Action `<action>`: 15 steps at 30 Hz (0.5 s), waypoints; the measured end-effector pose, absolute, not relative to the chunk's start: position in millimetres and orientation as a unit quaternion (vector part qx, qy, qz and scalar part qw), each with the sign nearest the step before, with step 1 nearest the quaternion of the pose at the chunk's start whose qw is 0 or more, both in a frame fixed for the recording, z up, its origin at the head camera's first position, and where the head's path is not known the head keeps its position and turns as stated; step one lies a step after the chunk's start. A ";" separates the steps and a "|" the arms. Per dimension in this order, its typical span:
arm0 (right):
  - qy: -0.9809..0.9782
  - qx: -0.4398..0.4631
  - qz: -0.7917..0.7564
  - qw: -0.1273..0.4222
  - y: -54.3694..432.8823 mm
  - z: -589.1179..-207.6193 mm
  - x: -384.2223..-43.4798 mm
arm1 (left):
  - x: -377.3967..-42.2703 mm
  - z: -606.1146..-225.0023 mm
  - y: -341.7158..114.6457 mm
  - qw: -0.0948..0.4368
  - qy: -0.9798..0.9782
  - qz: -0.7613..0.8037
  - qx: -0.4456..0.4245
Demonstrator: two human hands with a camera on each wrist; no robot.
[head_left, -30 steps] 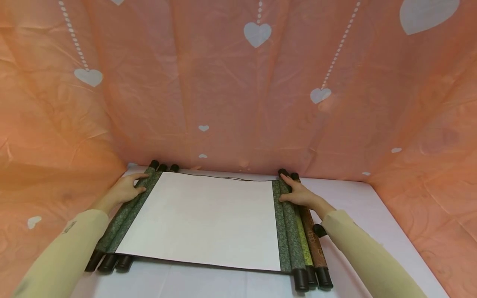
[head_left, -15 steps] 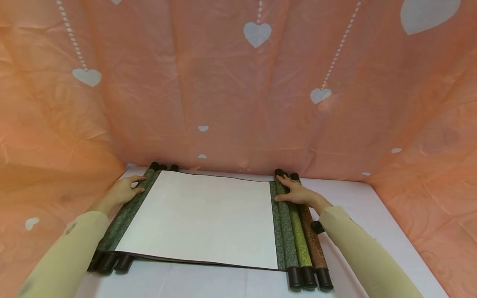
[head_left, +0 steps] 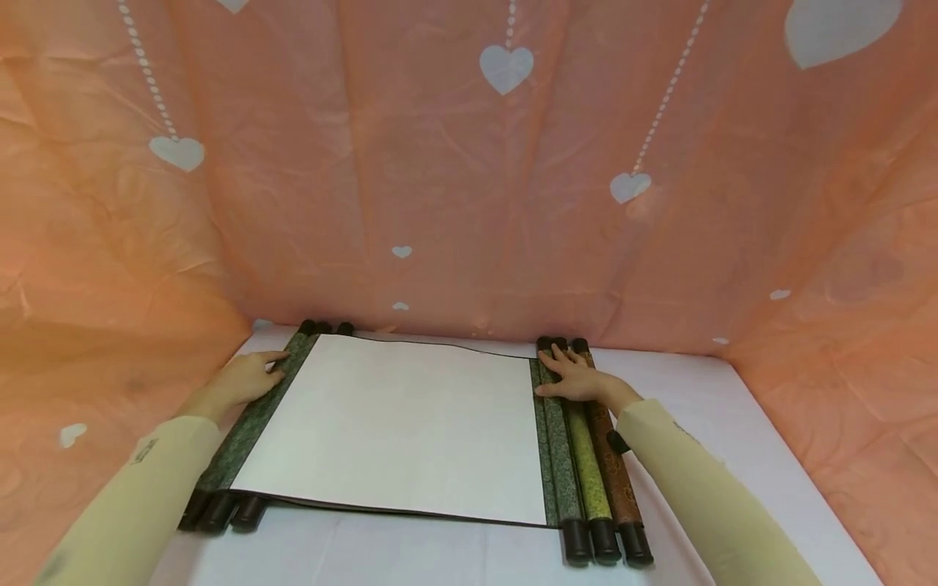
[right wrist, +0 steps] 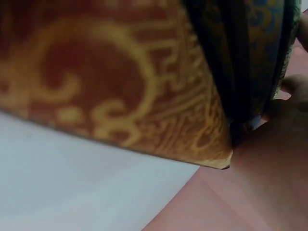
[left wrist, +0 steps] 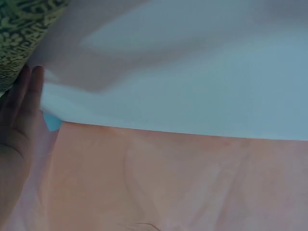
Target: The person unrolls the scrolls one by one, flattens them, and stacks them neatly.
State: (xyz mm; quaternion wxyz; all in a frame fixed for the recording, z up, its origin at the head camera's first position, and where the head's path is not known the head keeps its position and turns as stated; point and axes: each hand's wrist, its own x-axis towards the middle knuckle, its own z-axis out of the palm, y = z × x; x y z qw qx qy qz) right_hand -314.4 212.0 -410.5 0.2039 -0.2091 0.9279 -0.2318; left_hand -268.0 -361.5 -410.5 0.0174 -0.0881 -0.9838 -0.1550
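A hanging scroll with a blank white sheet (head_left: 396,427) and dark green patterned borders lies spread on the table. My left hand (head_left: 238,382) touches the green left roll (head_left: 256,419) near its far end; the left wrist view shows straight fingers (left wrist: 31,96) against the patterned fabric. Across the scroll, my right hand (head_left: 575,380) rests spread over the green right roll (head_left: 563,456), near its far end. Beside that roll lie a yellow-green roll (head_left: 589,464) and a brown patterned roll (head_left: 618,476). The brown fabric (right wrist: 96,82) fills much of the right wrist view.
Several black end knobs (head_left: 216,514) stick out at the near left, below the green border. Another black knob (head_left: 618,442) shows by the right sleeve. A white tabletop (head_left: 703,407) carries everything, and orange cloth with pale hearts (head_left: 506,69) hangs behind and at the sides.
My right hand and the green right roll have shifted left, exposing more of the yellow-green roll. The dark cord at the far edge is no longer visible. My left hand stays nearly in place.
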 end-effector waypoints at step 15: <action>0.935 -0.231 -0.212 0.165 218.4 -413.3 -310.5 | -268.1 -406.9 -352.4 -0.040 -0.984 -0.148 -0.092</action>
